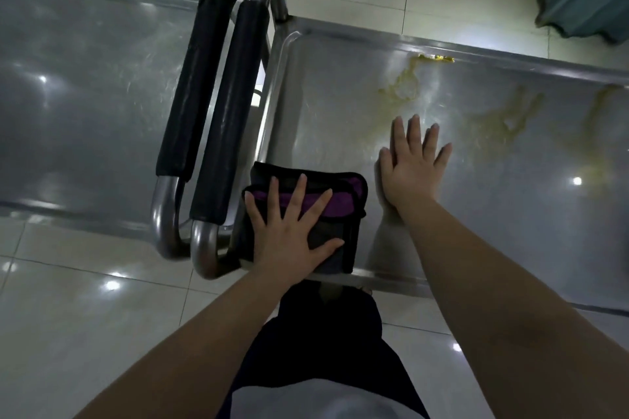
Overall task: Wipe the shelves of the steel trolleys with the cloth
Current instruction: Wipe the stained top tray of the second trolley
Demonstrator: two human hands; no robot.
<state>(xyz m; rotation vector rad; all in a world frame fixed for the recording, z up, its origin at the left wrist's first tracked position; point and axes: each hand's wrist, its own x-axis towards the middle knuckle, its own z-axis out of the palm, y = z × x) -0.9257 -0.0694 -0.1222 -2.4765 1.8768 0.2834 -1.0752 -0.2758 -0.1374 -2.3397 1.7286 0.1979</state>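
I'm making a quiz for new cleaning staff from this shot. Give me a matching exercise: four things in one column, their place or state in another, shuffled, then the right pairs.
Column one:
1. left hand
2. right hand
3. yellowish smears
4. black grips

Column two:
A. wrapped on the trolley handles
B. flat on bare steel
C. pressing on the folded cloth
D. spread on the right trolley's shelf, beyond the hands

Pairs: 1-C, 2-B, 3-D, 4-A

Head view looks steeply down (close, wide-angle) on the trolley shelf [476, 180]
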